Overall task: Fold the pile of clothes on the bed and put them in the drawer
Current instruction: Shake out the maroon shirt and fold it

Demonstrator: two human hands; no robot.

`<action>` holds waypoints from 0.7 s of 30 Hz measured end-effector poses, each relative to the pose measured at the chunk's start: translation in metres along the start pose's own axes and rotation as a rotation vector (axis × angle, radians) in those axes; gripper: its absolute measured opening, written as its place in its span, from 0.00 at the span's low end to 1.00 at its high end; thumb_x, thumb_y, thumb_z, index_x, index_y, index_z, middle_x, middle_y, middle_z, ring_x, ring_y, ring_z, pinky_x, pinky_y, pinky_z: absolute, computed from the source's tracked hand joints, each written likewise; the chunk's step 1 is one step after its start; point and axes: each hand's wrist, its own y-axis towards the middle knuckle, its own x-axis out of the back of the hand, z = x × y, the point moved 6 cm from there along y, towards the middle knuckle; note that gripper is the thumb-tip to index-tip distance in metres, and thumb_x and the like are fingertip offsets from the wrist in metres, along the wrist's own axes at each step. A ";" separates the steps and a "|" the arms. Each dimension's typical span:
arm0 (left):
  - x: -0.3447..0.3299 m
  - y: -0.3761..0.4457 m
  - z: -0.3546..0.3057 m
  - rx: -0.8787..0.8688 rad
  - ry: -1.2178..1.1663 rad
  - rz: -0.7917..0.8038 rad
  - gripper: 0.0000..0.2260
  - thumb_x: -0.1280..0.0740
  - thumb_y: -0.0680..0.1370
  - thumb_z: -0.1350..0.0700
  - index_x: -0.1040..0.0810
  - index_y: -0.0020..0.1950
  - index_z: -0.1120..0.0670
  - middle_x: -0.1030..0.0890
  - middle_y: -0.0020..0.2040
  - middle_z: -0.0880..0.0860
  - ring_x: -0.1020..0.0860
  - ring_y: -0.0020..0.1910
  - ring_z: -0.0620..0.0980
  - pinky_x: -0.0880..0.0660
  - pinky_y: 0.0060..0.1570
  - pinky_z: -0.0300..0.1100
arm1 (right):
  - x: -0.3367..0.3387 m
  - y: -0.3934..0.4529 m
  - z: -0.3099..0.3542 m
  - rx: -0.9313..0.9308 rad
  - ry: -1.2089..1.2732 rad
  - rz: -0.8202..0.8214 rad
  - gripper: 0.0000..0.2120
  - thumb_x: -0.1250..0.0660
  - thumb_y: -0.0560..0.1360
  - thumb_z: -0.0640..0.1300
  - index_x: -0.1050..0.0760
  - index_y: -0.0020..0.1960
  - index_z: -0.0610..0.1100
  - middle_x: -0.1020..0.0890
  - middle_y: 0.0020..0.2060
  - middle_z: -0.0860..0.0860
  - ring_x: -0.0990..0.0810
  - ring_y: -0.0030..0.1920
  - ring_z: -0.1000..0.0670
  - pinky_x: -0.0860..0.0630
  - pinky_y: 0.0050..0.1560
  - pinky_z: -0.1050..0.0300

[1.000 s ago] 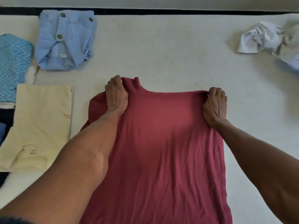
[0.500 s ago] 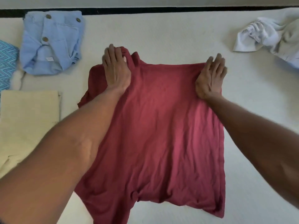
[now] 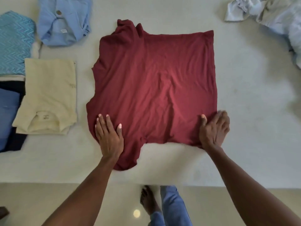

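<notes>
The maroon top (image 3: 154, 88) lies spread flat in the middle of the bed (image 3: 252, 95), collar end away from the person, hem end toward the bed's near edge. The left hand (image 3: 109, 137) lies flat on the near left part of the cloth, fingers straight and a little spread, pressing rather than holding. The right hand (image 3: 214, 130) sits at the near right corner; it is blurred, the thumb lies on top of the cloth, and I cannot tell whether the fingers have tucked under the edge.

The cloth looks thin, soft and light, with shallow creases across its middle; it will likely drape and bunch if lifted by one point, so I would take it by two corners or along an edge with both hands. The far corners and the straight right edge offer clean holds. The left side is uneven, and a flap hangs lower at the near left, so that side wants tidying before a fold.

There is open mattress to the right of the top and in front of it up to the near edge. To the left sit folded pieces: a cream garment (image 3: 48, 95) close by, a teal zigzag cloth (image 3: 15, 41) and a light blue shirt (image 3: 65, 25). Unfolded pale clothes (image 3: 268, 15) wait at the far right corner. No drawer shows.
</notes>
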 end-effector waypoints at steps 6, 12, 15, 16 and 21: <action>0.016 -0.109 0.023 0.823 -0.383 0.044 0.30 0.33 0.75 0.38 0.29 0.63 0.62 0.31 0.64 0.63 0.33 0.63 0.64 0.38 0.63 0.57 | 0.005 -0.097 -0.029 -0.474 0.290 -0.063 0.25 0.33 0.77 0.55 0.31 0.63 0.35 0.31 0.63 0.37 0.33 0.64 0.36 0.36 0.64 0.41; 0.025 -0.125 0.030 0.776 -0.533 -0.072 0.15 0.39 0.83 0.52 0.29 0.60 0.63 0.21 0.56 0.66 0.23 0.56 0.65 0.29 0.56 0.55 | 0.029 -0.106 -0.053 -0.482 0.568 -0.085 0.10 0.39 0.81 0.43 0.31 0.58 0.37 0.23 0.51 0.41 0.25 0.48 0.42 0.32 0.49 0.51; 0.025 -0.136 0.036 0.869 -0.597 -0.053 0.12 0.42 0.83 0.55 0.33 0.63 0.61 0.21 0.57 0.66 0.21 0.54 0.66 0.27 0.51 0.54 | 0.045 -0.104 -0.072 -0.491 0.464 -0.081 0.11 0.40 0.82 0.42 0.34 0.60 0.37 0.21 0.54 0.38 0.22 0.53 0.37 0.33 0.48 0.51; 0.025 -0.138 0.037 0.902 -0.598 -0.045 0.12 0.42 0.83 0.56 0.34 0.65 0.61 0.21 0.58 0.65 0.22 0.54 0.66 0.27 0.52 0.55 | 0.046 -0.101 -0.073 -0.488 0.420 -0.072 0.12 0.40 0.82 0.42 0.36 0.62 0.37 0.21 0.56 0.38 0.22 0.55 0.36 0.33 0.48 0.50; 0.043 -0.140 0.028 0.768 -0.397 -0.129 0.25 0.34 0.70 0.69 0.33 0.67 0.60 0.30 0.64 0.63 0.28 0.61 0.65 0.32 0.60 0.55 | 0.051 -0.103 -0.052 -0.211 0.137 -0.172 0.24 0.39 0.72 0.28 0.36 0.67 0.37 0.30 0.63 0.37 0.28 0.58 0.36 0.30 0.58 0.45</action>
